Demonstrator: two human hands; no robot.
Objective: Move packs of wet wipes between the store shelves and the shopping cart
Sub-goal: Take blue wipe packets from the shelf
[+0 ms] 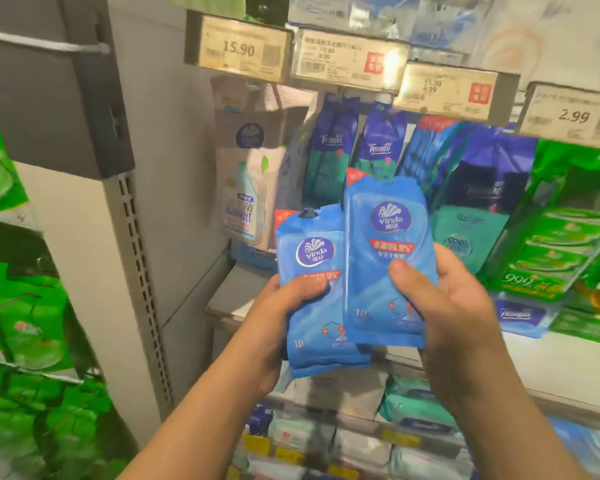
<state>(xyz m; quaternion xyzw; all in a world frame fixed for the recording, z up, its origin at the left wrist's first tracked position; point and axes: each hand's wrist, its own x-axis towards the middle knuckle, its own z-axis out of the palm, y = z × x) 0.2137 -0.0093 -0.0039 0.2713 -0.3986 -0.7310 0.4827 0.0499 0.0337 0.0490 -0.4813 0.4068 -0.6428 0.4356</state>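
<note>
While the person stands close to the store shelves, both hands are raised in front of the middle shelf [243, 289], each clamped on blue Vinda wet wipes. The left hand [274, 327] grips a small stack of packs [312, 292], thumb pressed across the front of the top one and fingers wrapped behind; at the stack's lower edge I can see several layers, though how many I cannot tell. The right hand [454, 306] holds a single pack [385, 258], thumb on its face just below the red banner, fingers hidden behind it. Both the stack and the single pack stand upright, long axis running top to bottom, hang-hole ends pointing up toward the price tags [239, 50] and printed fronts facing the person. The single pack sits slightly higher and overlaps the right edge of the stack, so the two are touching or very nearly so, and the hands are close together.

Behind them hang dark blue Tempo packs [381, 147] on pegs, with a pale pack with a bottle picture [246, 202] to their left and green boxed tissues [561, 244] to the right. Lower shelves hold more soft packs [416, 403] in white and mint green. Blurred green packaging [32, 341] fills the neighbouring bay on the left.
</note>
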